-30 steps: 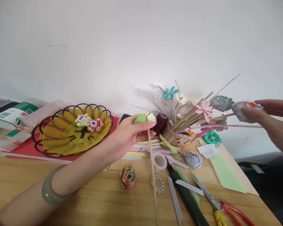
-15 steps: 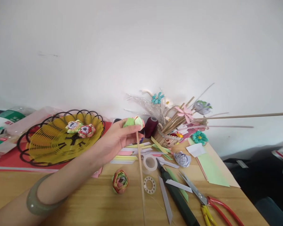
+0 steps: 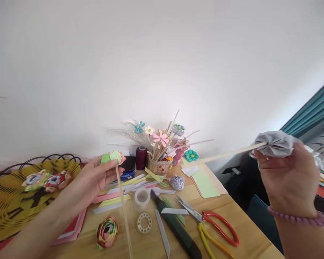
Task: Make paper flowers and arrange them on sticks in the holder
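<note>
Our left hand (image 3: 97, 177) has its grip closed on a green paper flower (image 3: 108, 158) above the table (image 3: 248, 237), stick (image 3: 124, 216) slanting down; our right hand (image 3: 291, 176) grips a grey flower (image 3: 275, 142) out past the table's right edge. Lettering on the blue box (image 3: 128, 176) is too small to read.

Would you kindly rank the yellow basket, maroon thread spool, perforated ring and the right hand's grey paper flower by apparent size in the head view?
Yellow basket
Grey paper flower
Maroon thread spool and perforated ring: too alike to rank
</note>
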Action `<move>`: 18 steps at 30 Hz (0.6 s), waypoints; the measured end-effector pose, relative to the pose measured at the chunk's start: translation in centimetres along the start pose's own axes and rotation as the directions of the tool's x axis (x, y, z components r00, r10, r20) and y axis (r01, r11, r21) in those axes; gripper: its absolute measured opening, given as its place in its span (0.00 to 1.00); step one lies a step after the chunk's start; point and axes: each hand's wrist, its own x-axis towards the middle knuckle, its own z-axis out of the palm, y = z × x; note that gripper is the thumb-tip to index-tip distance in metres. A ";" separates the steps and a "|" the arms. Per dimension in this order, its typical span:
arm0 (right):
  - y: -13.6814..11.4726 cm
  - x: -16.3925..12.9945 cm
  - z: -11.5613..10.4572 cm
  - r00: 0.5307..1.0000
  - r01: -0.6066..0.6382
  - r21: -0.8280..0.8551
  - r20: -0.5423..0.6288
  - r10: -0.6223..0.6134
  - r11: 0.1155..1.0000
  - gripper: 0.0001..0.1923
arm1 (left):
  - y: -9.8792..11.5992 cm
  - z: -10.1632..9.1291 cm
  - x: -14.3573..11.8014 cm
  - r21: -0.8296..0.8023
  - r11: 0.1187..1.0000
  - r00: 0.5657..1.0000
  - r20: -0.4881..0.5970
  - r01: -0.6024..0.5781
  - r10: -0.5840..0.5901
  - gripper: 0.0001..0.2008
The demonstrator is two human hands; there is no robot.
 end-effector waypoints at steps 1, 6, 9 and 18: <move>0.1 -0.3 -0.1 0.998 -0.069 0.063 -0.003 0.070 0.996 0.07 | 0.0 0.1 0.0 -0.001 1.000 1.000 -0.006 0.001 -0.001 0.05; 1.0 -0.9 -0.7 0.965 -0.259 0.124 0.001 0.261 0.958 0.08 | -0.1 0.2 -0.1 0.004 1.000 1.000 0.005 -0.007 0.007 0.06; 1.4 -1.1 -0.4 0.945 -0.325 0.129 0.004 0.327 0.937 0.09 | 0.0 0.1 -0.2 -0.001 1.000 1.000 0.009 -0.012 0.012 0.06; 2.1 -1.7 1.0 0.945 -0.324 0.067 0.068 0.319 0.944 0.06 | 0.3 -0.2 -0.2 -0.011 1.000 1.000 0.011 -0.029 0.029 0.06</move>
